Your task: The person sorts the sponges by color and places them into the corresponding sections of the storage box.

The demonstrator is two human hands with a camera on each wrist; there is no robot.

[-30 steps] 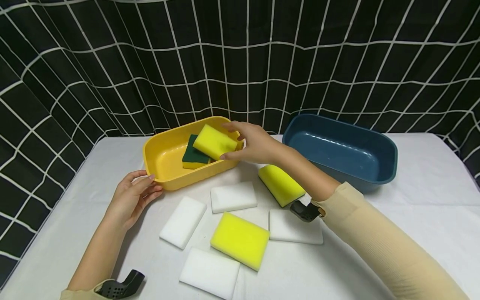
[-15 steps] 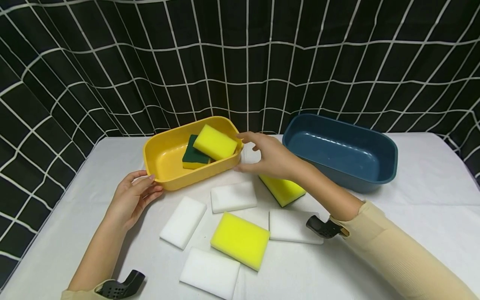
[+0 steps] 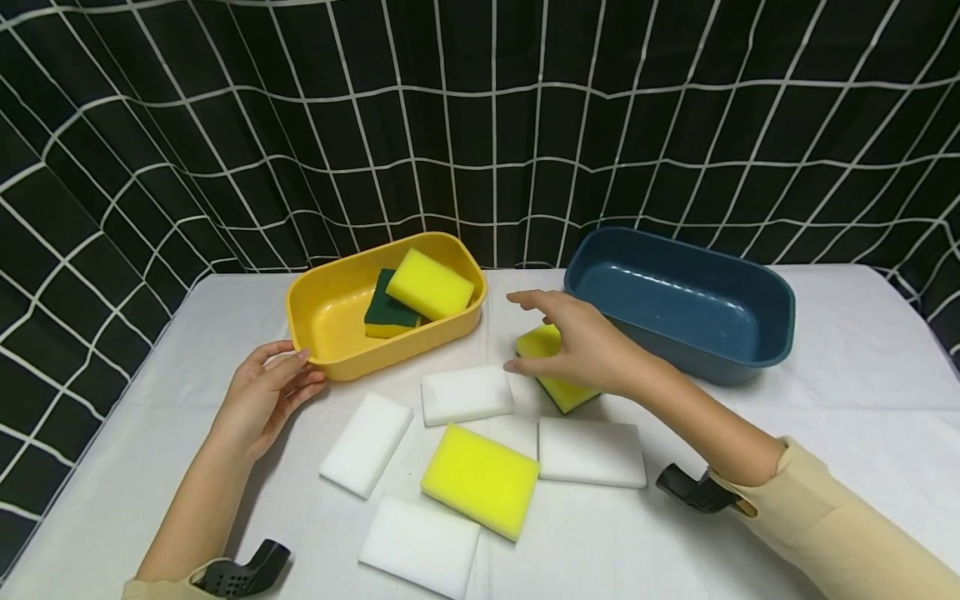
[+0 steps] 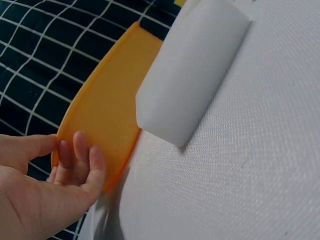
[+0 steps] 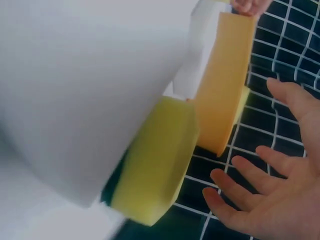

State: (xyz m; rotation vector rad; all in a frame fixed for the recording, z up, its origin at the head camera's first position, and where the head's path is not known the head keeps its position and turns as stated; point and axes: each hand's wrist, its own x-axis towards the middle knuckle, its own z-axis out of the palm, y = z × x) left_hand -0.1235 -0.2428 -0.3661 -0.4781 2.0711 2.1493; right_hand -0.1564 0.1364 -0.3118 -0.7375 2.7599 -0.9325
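Note:
A yellow plastic tub (image 3: 390, 357) stands at back left, its near left corner pinched at the rim by my left hand (image 3: 262, 396). Inside it, a yellow sponge (image 3: 431, 285) leans over another sponge lying with its dark green scouring side (image 3: 387, 302) up. My right hand (image 3: 588, 342) hovers, fingers spread and holding nothing, over a yellow sponge (image 3: 564, 393) on the table and partly hides it. In the right wrist view this sponge (image 5: 155, 160) shows a green underside. The left wrist view shows thumb and fingers at the tub's rim (image 4: 107, 90).
A blue tub (image 3: 675, 312) stands at back right with nothing in it. White sponges (image 3: 367, 446) lie scattered on the white cloth, several in all, around another yellow sponge (image 3: 482, 479). Behind hangs a black curtain (image 3: 480, 125) with white grid lines.
My right hand has drawn back from the yellow tub, leaving the yellow sponge inside, and moved right and nearer, over the sponge on the table. My left hand has stayed put.

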